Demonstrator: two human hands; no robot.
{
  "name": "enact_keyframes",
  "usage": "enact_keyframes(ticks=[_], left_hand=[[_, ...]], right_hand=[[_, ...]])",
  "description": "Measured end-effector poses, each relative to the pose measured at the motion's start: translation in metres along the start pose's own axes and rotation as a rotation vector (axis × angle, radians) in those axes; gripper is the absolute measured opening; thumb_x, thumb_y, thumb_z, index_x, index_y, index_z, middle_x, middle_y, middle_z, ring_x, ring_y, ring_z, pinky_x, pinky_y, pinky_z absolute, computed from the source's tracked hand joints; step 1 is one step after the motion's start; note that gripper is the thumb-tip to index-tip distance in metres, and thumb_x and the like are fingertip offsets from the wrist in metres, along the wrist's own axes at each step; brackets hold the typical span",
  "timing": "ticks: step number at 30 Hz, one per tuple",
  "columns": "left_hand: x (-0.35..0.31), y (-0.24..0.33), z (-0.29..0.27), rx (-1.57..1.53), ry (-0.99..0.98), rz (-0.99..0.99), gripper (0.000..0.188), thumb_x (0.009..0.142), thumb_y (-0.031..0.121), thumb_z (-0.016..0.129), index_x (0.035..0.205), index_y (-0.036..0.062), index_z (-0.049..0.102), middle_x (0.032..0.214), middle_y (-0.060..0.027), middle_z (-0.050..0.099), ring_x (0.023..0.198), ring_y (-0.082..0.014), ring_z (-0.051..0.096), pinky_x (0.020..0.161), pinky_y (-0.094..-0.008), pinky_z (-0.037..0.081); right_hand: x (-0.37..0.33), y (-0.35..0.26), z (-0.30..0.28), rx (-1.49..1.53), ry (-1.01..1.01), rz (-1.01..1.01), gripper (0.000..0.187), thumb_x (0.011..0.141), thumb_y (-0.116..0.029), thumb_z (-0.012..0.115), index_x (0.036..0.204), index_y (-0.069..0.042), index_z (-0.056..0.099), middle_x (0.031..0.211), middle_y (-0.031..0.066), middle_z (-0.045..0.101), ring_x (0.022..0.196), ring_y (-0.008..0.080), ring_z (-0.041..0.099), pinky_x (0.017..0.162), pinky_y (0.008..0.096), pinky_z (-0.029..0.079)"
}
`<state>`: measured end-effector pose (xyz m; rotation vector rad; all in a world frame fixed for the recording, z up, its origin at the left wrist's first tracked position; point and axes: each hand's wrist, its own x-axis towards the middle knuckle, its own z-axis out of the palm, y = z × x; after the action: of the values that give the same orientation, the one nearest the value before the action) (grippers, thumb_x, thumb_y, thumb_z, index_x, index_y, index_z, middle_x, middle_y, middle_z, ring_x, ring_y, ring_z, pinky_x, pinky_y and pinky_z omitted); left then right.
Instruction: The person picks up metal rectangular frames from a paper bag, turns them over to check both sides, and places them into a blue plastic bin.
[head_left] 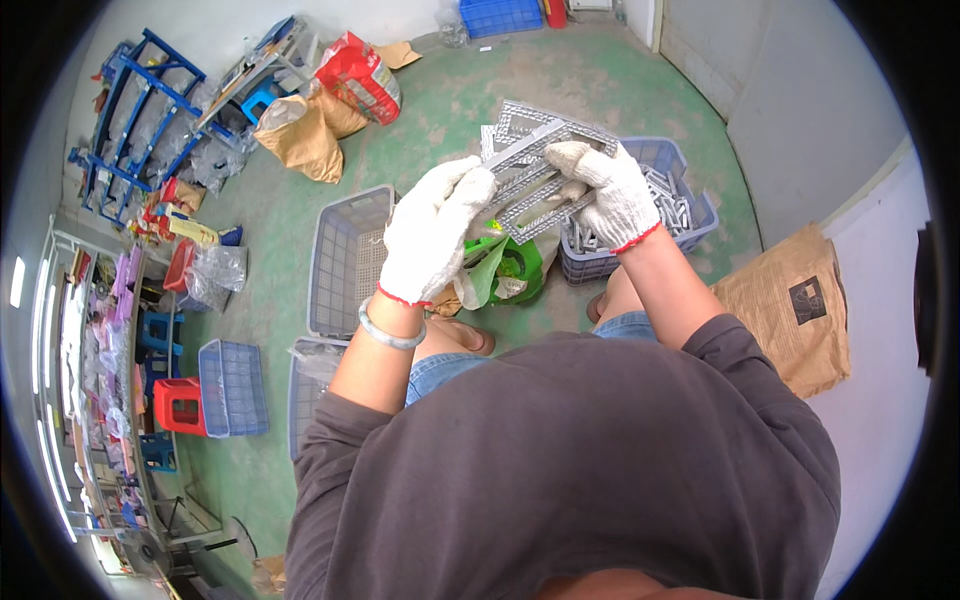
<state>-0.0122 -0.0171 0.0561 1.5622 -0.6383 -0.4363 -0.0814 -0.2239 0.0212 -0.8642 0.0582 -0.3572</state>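
Both hands wear white knit gloves with red cuffs and are raised in front of me. Between them is a silver metal lattice frame [532, 145] with ribbed bars, tilted; it looks like several such frames overlapping. My left hand [435, 230] closes on its near left end, the fingertips partly hidden. My right hand [610, 195] grips the right side, thumb and fingers around the bars. Below the right hand stands a grey-blue plastic crate [590, 268] with many small silver metal pieces [675, 212]. A green and white bag [520, 268] sits on the floor under the frame.
A grey mesh crate [332, 265] stands to the left of my legs. A brown paper sack [790, 320] leans at the right wall. Farther off are a red sack [360, 80], tan sacks [300, 140], a blue rack [130, 120], a red stool [178, 407] and a blue basket [233, 390].
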Motion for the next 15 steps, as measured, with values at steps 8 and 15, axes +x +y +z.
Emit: enact_keyframes(ticks=[8,15], left_hand=[[0.004,0.014,-0.011,-0.678,-0.183,-0.237,0.031,0.102,0.029,0.053,0.120,0.0050,0.059,0.118,-0.0099,0.064,0.107,-0.0242,0.064,0.078,-0.0369,0.058],[0.010,0.002,-0.032,-0.528,-0.336,-0.277,0.036,0.097,0.023,0.061,0.128,0.0052,0.056,0.127,-0.0074,0.059,0.118,-0.0216,0.056,0.093,-0.0410,0.052]], right_hand=[[-0.002,-0.003,0.000,-0.088,-0.075,-0.038,0.017,0.081,-0.006,0.071,0.097,0.000,0.070,0.087,0.0076,0.072,0.063,0.0088,0.058,0.054,0.0209,0.042],[-0.004,-0.007,0.005,-0.188,-0.079,-0.042,0.018,0.079,-0.005,0.073,0.096,0.000,0.070,0.085,0.0061,0.071,0.063,0.0100,0.058,0.055,0.0230,0.043]])
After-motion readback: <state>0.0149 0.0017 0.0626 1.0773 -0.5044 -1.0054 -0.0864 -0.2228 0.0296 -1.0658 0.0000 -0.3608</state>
